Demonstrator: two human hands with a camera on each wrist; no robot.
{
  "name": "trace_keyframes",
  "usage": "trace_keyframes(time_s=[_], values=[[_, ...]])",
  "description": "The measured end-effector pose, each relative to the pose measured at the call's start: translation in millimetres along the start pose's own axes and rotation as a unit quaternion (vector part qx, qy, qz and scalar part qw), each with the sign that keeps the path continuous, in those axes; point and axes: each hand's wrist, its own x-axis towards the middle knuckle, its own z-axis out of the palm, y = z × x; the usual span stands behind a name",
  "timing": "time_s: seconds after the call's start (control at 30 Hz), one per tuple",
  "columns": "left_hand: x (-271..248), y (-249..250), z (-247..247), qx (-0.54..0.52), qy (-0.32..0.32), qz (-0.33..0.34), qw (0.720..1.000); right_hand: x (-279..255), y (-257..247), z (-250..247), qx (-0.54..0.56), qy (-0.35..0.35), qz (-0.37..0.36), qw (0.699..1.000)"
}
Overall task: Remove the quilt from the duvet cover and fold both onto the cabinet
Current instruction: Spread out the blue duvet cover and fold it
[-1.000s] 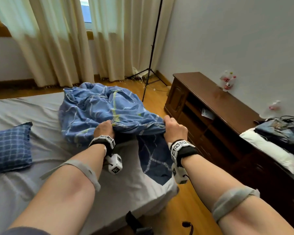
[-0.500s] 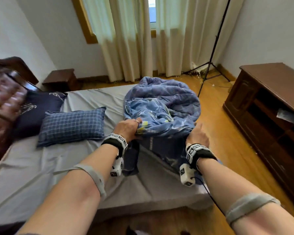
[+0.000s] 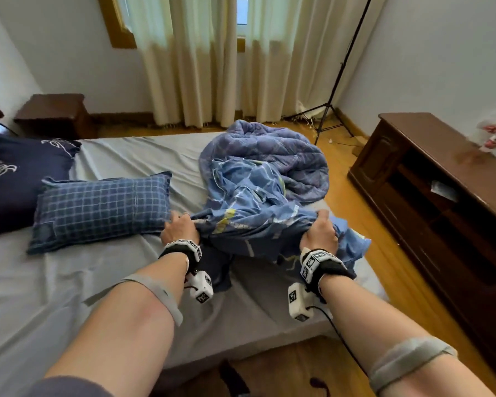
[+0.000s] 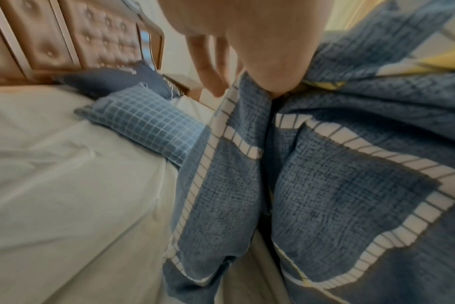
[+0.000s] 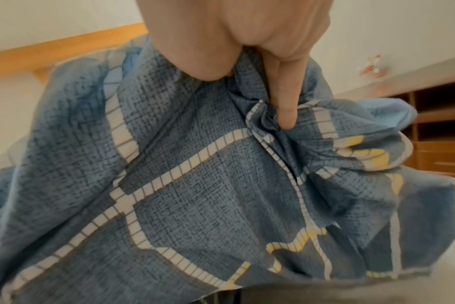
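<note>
Blue duvet cover (image 3: 249, 207) bunched between both gripping hands (image 3: 181, 229).

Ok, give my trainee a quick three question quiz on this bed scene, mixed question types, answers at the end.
1. True or false: both hands grip the duvet cover.
2. Which lies closest to the left hand? A) checked pillow B) cabinet C) tripod
3. Fill in: the quilt is bunched on the ____, partly out of the cover.

Key
1. True; the right hand holds it too.
2. A
3. bed
</note>
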Motion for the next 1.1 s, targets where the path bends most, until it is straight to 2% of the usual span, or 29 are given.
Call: trace_keyframes(time_s=[0.07, 0.1, 0.17, 0.2, 0.27, 0.3, 0.33, 0.37, 0.47, 0.53, 0.6, 0.7, 0.8, 0.9, 1.1], values=[[24, -20, 1, -0.109, -0.045, -0.006, 0.993, -20, -20, 7, 0.004, 0.024, 0.032, 0.999], [36, -27, 1, -0.188, -0.059, -0.02, 0.98, -30, -28, 8, 0.005, 0.037, 0.05, 0.998], [51, -32, -14, -0.366, -0.096, -0.041, 0.925, -49, -41, 13, 0.008, 0.066, 0.087, 0.994], [60, -31, -23, -0.444, -0.114, -0.047, 0.888, -57, -47, 15, 0.013, 0.081, 0.102, 0.991], [75, -25, -41, -0.544, -0.137, -0.056, 0.826, -65, -61, 13, 0.026, 0.107, 0.128, 0.986], [79, -22, -53, -0.58, -0.116, -0.052, 0.805, -67, -69, 13, 0.031, 0.114, 0.138, 0.983], [83, -23, -64, -0.585, -0.094, -0.042, 0.804, -68, -76, 14, 0.035, 0.117, 0.144, 0.982], [83, -29, -76, -0.566, -0.075, -0.034, 0.82, -69, -84, 15, 0.041, 0.118, 0.144, 0.982], [82, -71, -115, -0.468, 0.006, -0.023, 0.883, -71, -112, 34, 0.061, 0.092, 0.134, 0.985], [86, -112, -139, -0.35, 0.043, 0.016, 0.936, -74, -132, 54, 0.076, 0.057, 0.127, 0.987], [103, -167, -163, -0.236, 0.087, 0.06, 0.966, -89, -162, 80, 0.088, 0.013, 0.096, 0.991], [121, -257, -197, -0.12, 0.156, 0.086, 0.977, -121, -217, 111, 0.08, -0.038, 0.042, 0.995], [118, -332, -227, -0.033, 0.18, 0.077, 0.98, -148, -274, 136, 0.057, -0.094, 0.015, 0.994], [118, -396, -242, 0.054, 0.132, 0.032, 0.989, -176, -327, 166, 0.014, -0.139, -0.005, 0.99], [140, -528, -231, 0.14, 0.056, -0.008, 0.989, -239, -413, 223, -0.08, -0.157, -0.038, 0.984]])
